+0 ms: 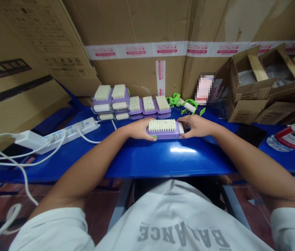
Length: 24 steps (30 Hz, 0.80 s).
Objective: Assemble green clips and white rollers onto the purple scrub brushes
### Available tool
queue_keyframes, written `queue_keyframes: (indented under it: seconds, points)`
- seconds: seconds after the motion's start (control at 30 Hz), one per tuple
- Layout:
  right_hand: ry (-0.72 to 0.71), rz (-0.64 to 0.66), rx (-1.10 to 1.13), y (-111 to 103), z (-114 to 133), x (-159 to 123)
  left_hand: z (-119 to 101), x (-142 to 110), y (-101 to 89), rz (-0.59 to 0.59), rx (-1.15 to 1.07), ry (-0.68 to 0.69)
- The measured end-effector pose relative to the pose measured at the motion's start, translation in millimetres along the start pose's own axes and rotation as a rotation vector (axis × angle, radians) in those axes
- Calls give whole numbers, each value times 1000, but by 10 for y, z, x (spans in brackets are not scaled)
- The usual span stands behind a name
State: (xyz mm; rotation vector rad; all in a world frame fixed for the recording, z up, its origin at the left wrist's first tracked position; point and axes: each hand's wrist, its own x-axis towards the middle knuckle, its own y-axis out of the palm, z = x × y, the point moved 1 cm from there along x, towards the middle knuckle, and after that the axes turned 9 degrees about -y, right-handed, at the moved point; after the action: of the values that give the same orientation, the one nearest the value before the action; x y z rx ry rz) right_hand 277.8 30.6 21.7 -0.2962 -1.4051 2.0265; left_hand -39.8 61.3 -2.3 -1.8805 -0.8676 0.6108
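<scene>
A purple brush with white bristles (162, 128) lies on the blue table (147, 162), its bristles facing up. My left hand (139, 129) grips its left end, with a small green piece showing under the thumb. My right hand (196, 126) holds the right end, where a white part (181, 128) shows. Just beyond my hands stands a row of similar purple brushes (149, 106), with stacked brushes in clear trays (110, 103) to its left. Green and white parts (182, 103) lie to the right of the row.
A white power strip (69, 134) with white cables lies at the table's left, and a cable hangs over the front edge. Open cardboard boxes (264, 83) stand at the back right. A labelled bottle (291, 134) lies at the far right, and large cartons line the back.
</scene>
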Motion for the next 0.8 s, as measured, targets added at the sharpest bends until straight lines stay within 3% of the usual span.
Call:
queue_keyframes:
  seconds: [0.8]
  points:
    - [22,16,-15,0,43,25,28,17,16,-18,-22,32]
